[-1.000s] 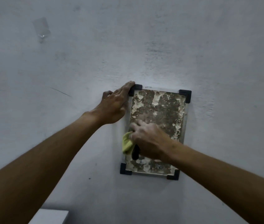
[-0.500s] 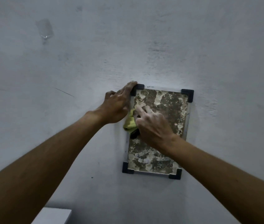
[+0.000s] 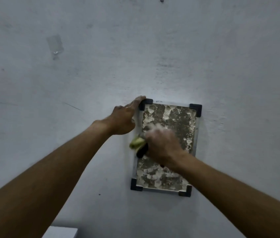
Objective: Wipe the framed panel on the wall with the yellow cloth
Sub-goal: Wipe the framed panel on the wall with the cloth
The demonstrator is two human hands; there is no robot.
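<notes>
Yellow cloth (image 3: 136, 142) is bunched under the right hand (image 3: 163, 146), whose curled fingers (blurred, so probably clamped on it) press it to the panel (image 3: 178, 117) near its left edge. Left hand (image 3: 124, 120) lies flat on the wall (image 3: 153, 48), fingers together, tips touching the black top-left corner (image 3: 147, 102). Mottled, flaking surface, rectangular, pale frame, four black corners.
</notes>
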